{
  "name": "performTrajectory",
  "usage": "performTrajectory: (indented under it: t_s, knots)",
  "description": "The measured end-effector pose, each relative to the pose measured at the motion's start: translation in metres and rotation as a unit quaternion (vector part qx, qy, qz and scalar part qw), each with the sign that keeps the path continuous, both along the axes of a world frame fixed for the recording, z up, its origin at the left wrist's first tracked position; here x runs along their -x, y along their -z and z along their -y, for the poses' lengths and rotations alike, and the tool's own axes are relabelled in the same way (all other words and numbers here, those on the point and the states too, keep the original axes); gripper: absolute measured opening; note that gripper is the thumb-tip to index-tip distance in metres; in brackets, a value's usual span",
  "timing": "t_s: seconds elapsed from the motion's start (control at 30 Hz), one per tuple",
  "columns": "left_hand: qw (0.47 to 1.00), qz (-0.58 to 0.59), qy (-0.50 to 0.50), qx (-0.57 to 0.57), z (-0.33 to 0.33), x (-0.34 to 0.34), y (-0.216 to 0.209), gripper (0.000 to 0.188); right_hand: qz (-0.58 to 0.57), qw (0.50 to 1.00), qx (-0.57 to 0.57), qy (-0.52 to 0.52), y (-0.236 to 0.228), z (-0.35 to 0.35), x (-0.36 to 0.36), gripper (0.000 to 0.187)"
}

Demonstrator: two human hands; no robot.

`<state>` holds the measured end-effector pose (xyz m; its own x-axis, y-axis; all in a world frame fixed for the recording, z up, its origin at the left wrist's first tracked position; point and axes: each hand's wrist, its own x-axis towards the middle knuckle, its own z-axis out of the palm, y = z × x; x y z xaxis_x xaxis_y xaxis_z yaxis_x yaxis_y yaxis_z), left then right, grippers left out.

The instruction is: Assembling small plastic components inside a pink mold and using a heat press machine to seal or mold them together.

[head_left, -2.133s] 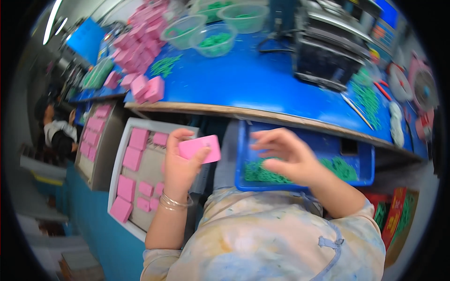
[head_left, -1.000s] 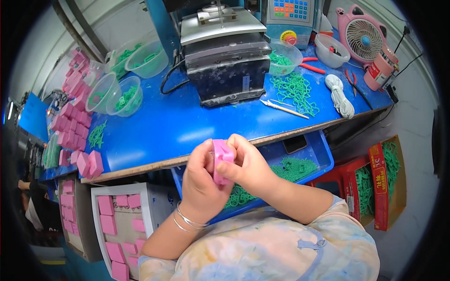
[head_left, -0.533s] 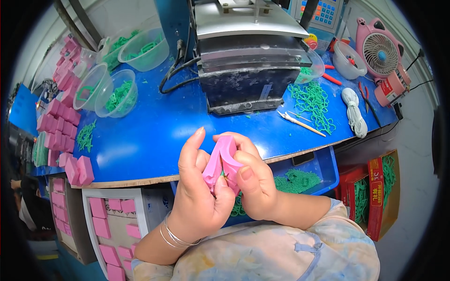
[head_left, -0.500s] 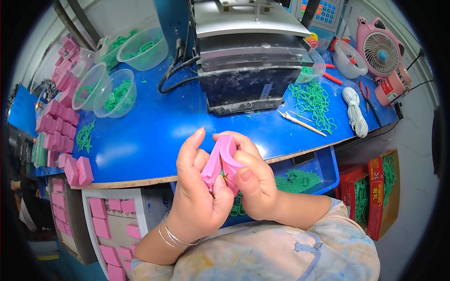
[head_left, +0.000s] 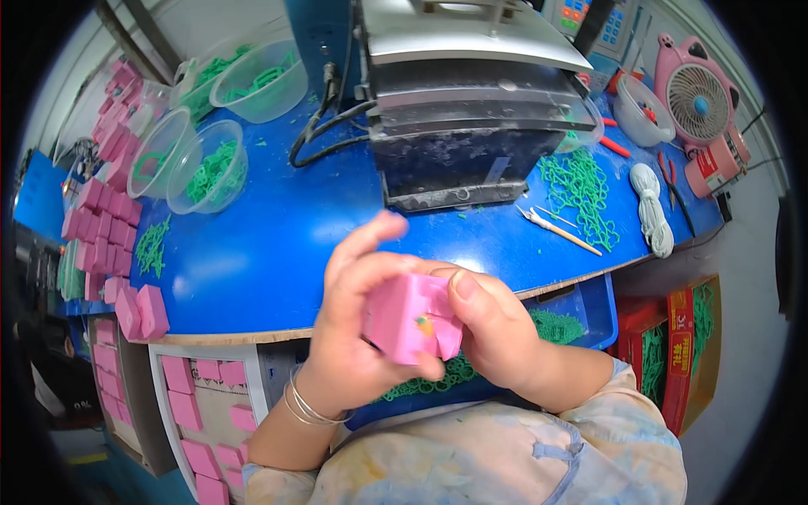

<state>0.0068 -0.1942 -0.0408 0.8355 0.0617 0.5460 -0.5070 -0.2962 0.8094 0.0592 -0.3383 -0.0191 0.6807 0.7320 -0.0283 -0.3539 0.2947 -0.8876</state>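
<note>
Over the table's front edge, both hands hold a pink rubber mould block point(head_left: 394, 320). It has a cut at its right side, and a small green and yellowish bit shows in the cut. My left hand point(head_left: 341, 324) wraps the block's left and underside, its forefinger stretched out past it and blurred. With the thumb on the block's upper right corner, my right hand point(head_left: 498, 324) grips the split side; its other fingers are mostly hidden behind the block.
A black machine with a silver top point(head_left: 471, 160) stands beyond my hands. Clear bowls of green pieces point(head_left: 206, 172) and stacked pink blocks point(head_left: 105, 227) lie left. Right are green wax-like pieces point(head_left: 581, 189), a pointed tool point(head_left: 562, 231), corded bundle point(head_left: 650, 210) and pink fan point(head_left: 697, 93). A blue tray point(head_left: 599, 311) sits below.
The block has turned so its flat face and cut side now show, and the gap between its halves is narrower. Both hands have shifted their grip, and the whole view has moved slightly.
</note>
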Motion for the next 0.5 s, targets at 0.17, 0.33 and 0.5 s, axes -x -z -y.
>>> performTrajectory:
  t_s: [0.17,0.33,0.5]
  knots:
    - [0.857,-0.018,0.103,0.505,0.002,0.004,-0.003,0.067,0.307,0.945,0.109,0.020,0.028,0.009,0.003,0.027]
    - [0.782,-0.155,0.162,0.582,0.002,0.009,-0.002,0.060,0.415,0.904,0.093,0.040,0.028,0.018,0.009,0.050]
    - [0.731,-0.245,0.134,0.622,0.014,0.021,-0.005,0.059,0.624,0.776,0.085,0.032,-0.006,0.013,-0.019,0.059]
